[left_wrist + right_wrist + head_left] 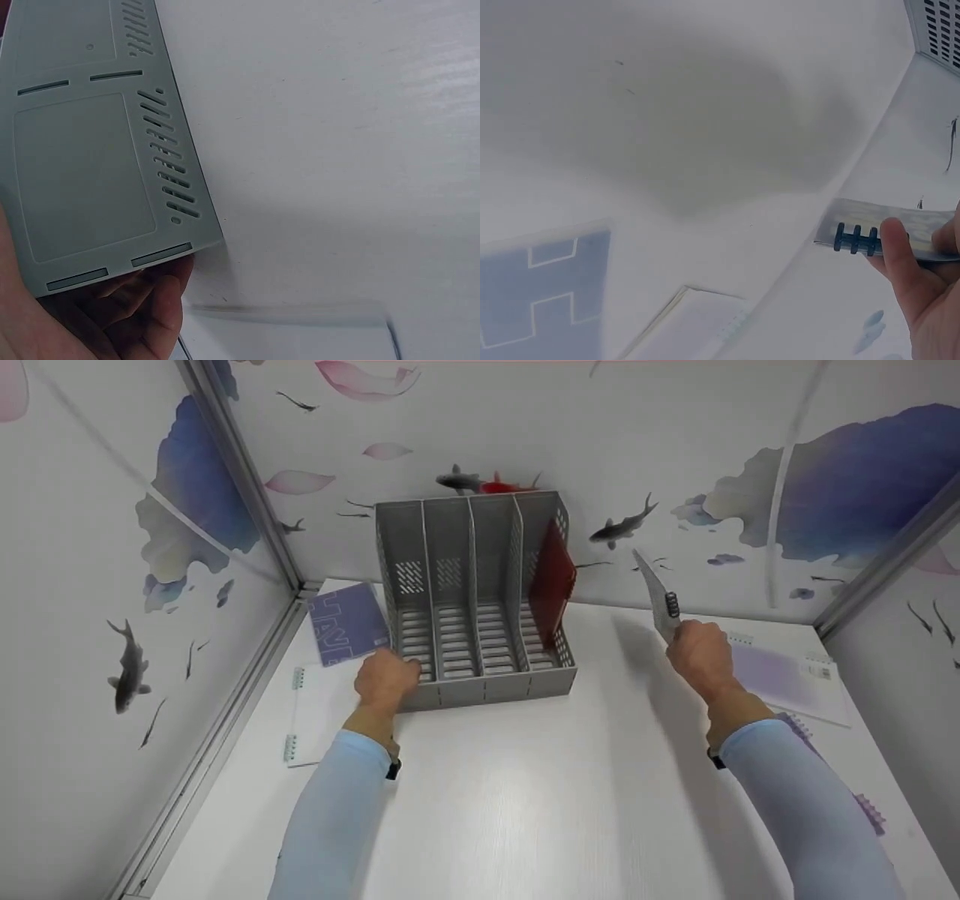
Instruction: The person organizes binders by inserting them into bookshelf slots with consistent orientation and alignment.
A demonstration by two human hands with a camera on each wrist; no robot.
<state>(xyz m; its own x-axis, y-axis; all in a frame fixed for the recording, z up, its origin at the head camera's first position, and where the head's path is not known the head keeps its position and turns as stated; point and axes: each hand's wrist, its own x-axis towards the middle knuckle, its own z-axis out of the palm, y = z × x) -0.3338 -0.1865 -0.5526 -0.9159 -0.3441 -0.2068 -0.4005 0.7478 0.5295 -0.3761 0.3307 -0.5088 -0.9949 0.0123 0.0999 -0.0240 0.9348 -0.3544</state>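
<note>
- Left hand [388, 681] grips corner of grey plastic four-slot rack [487, 688] on white table [510, 787].
- Left wrist view only: slanted slits [166, 151] in smooth panel [86, 180].
- Right hand [701, 656] pinches thin, dark-coiled notebook [654, 594], raised right of rack.

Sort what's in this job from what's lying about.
Job: grey file rack, gripped by left hand; dark-coiled notebook in right hand; red notebook in rack.
Apparently lying about: blue notebook; white spiral notebook; purple-and-white notebook; purple-coiled notebook.
</note>
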